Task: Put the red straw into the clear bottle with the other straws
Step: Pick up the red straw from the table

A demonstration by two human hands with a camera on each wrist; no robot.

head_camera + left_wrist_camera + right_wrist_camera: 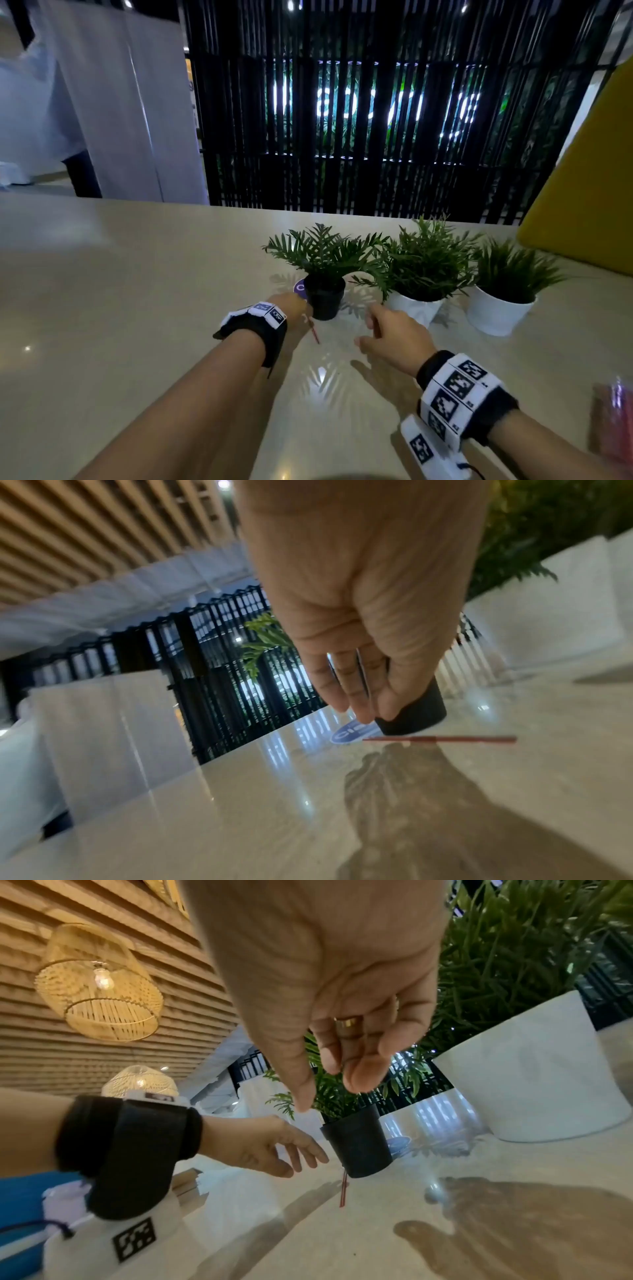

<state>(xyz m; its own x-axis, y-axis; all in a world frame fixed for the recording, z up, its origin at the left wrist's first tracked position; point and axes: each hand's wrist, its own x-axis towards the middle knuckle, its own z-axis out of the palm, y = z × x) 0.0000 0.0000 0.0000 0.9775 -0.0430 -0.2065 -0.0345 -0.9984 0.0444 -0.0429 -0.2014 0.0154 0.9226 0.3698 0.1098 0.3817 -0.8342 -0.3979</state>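
The thin red straw lies flat on the glossy beige table, just in front of a small black plant pot. In the left wrist view the straw lies free on the table below the fingertips. My left hand hovers over its far end with relaxed fingers and holds nothing. My right hand hangs a little to the right of the straw, its fingers loosely curled and empty. A blurred clear container with reddish straws shows at the right edge.
Two white pots with green plants stand right of the black pot. A round blue sticker lies on the table beside the black pot. A yellow panel rises at the far right.
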